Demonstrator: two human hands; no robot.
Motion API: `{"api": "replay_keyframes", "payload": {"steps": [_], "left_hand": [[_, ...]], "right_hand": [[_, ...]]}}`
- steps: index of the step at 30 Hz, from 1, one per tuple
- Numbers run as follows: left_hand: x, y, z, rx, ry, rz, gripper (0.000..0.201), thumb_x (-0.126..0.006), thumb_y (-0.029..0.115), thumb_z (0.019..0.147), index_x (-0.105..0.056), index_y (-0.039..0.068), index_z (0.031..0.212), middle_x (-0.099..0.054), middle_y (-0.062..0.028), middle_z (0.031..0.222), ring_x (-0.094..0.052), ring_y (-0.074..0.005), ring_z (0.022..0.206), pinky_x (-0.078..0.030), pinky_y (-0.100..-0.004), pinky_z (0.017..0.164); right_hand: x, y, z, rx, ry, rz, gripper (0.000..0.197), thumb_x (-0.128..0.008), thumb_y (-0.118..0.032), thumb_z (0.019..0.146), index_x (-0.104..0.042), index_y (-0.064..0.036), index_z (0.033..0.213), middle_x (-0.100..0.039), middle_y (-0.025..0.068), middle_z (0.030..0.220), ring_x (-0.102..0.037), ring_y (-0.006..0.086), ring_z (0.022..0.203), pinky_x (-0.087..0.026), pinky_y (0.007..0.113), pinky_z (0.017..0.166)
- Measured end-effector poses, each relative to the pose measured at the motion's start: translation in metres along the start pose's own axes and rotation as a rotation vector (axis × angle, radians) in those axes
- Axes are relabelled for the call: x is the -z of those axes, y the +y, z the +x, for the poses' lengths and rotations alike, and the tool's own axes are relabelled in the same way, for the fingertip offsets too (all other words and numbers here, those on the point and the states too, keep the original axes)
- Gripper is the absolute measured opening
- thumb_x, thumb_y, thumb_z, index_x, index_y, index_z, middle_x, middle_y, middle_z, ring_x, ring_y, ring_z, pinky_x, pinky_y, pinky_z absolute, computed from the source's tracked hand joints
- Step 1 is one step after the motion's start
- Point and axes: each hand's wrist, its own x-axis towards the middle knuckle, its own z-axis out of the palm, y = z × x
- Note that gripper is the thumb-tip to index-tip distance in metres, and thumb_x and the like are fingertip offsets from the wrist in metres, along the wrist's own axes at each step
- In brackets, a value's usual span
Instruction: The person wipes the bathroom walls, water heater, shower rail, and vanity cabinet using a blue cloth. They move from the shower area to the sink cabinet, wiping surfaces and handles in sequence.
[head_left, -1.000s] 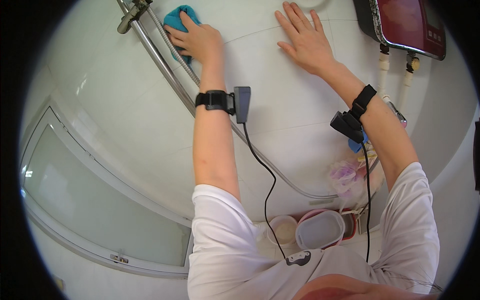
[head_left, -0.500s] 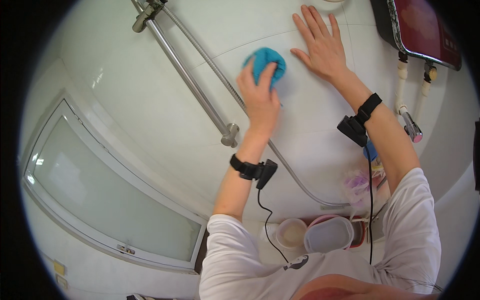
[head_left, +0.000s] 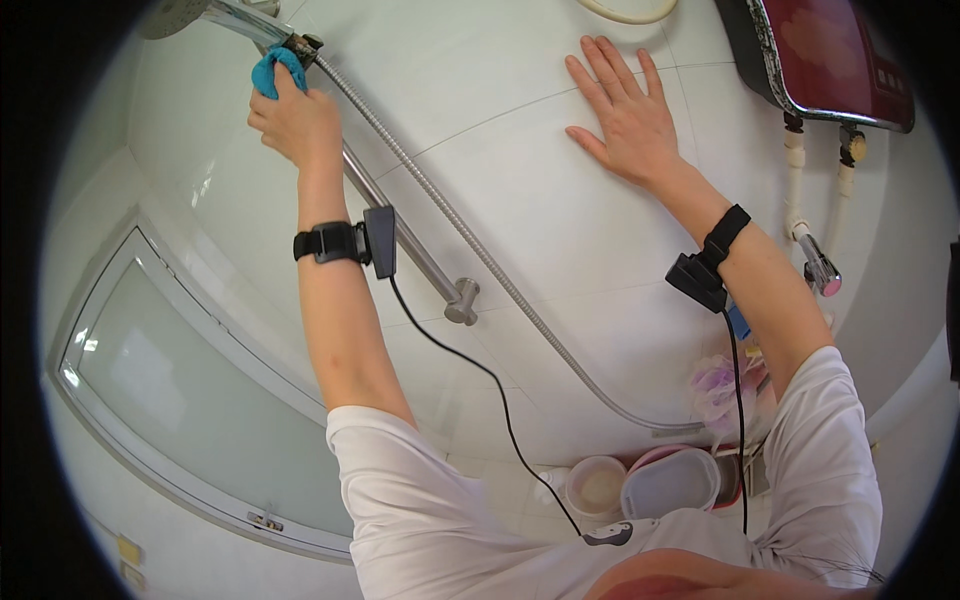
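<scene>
A bunched blue cloth [head_left: 274,76] is gripped in my left hand [head_left: 300,118], at the upper left by the shower rail [head_left: 420,262]. The cloth sits just below the rail's bracket [head_left: 303,45]; whether it touches the metal I cannot tell. Above it the shower head [head_left: 180,14] reaches out of view. My right hand [head_left: 636,125] lies flat against the white tiled wall [head_left: 540,240] with its fingers spread, holding nothing. A black strap with a small box and a cable goes round each of my wrists.
A metal shower hose [head_left: 470,235] loops down the wall. A dark red water heater [head_left: 840,60] with pipes hangs at the upper right. Below are several basins [head_left: 668,484] and a purple bath puff [head_left: 716,388]. A framed frosted-glass door [head_left: 200,390] stands on the left.
My left hand has carried the blue cloth from the wall tiles leftward and up to the shower rail's upper end. My right hand stays flat on the wall.
</scene>
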Motion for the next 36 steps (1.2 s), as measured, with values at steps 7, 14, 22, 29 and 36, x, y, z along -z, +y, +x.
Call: {"api": "replay_keyframes", "payload": {"steps": [7, 14, 22, 29, 36], "left_hand": [[0.005, -0.003, -0.051, -0.374, 0.027, 0.246, 0.043, -0.070, 0.008, 0.082, -0.071, 0.015, 0.124, -0.049, -0.0160, 0.144, -0.044, -0.0384, 0.129, -0.036, -0.0575, 0.094], [0.011, 0.009, -0.092, -0.567, -0.032, 0.313, 0.018, -0.071, 0.009, 0.080, -0.075, 0.009, 0.098, -0.057, -0.0149, 0.134, -0.051, -0.0341, 0.119, -0.034, -0.0552, 0.086], [0.049, 0.051, -0.207, -0.376, -0.292, 0.161, 0.033, -0.065, 0.008, 0.083, -0.070, 0.006, 0.115, -0.059, -0.0242, 0.130, -0.053, -0.0349, 0.104, -0.039, -0.0497, 0.084], [0.098, 0.097, -0.312, -0.130, -0.506, -0.118, 0.048, -0.065, 0.011, 0.088, -0.061, 0.005, 0.135, -0.051, -0.0316, 0.141, -0.050, -0.0377, 0.114, -0.040, -0.0473, 0.087], [0.129, 0.090, -0.433, -0.100, -0.629, -0.369, 0.050, -0.068, 0.002, 0.084, -0.064, 0.009, 0.133, -0.046, -0.0260, 0.150, -0.048, -0.0394, 0.125, -0.041, -0.0510, 0.096]], "right_hand": [[0.002, -0.003, 0.004, -0.007, 0.058, 0.032, 0.078, -0.067, -0.045, 0.092, -0.036, -0.0207, 0.159, -0.028, 0.0032, 0.168, -0.025, 0.0195, 0.155, -0.017, 0.053, 0.126], [0.002, 0.003, 0.010, 0.003, -0.087, -0.078, 0.089, -0.066, -0.051, 0.090, -0.030, -0.0059, 0.159, -0.017, 0.0171, 0.169, -0.009, 0.0291, 0.158, -0.008, 0.055, 0.128], [0.001, 0.000, 0.001, 0.016, -0.049, -0.095, 0.087, -0.067, -0.046, 0.089, -0.031, -0.0057, 0.158, -0.020, 0.0173, 0.168, -0.013, 0.0299, 0.158, -0.010, 0.056, 0.127], [0.000, -0.002, -0.001, 0.020, -0.045, -0.086, 0.087, -0.068, -0.043, 0.090, -0.030, -0.0050, 0.158, -0.019, 0.0175, 0.168, -0.013, 0.0307, 0.158, -0.010, 0.057, 0.127], [0.005, -0.004, -0.001, -0.011, -0.110, -0.131, 0.088, -0.067, -0.043, 0.090, -0.029, -0.0041, 0.158, -0.016, 0.0183, 0.169, -0.012, 0.0308, 0.158, -0.009, 0.055, 0.127]]}}
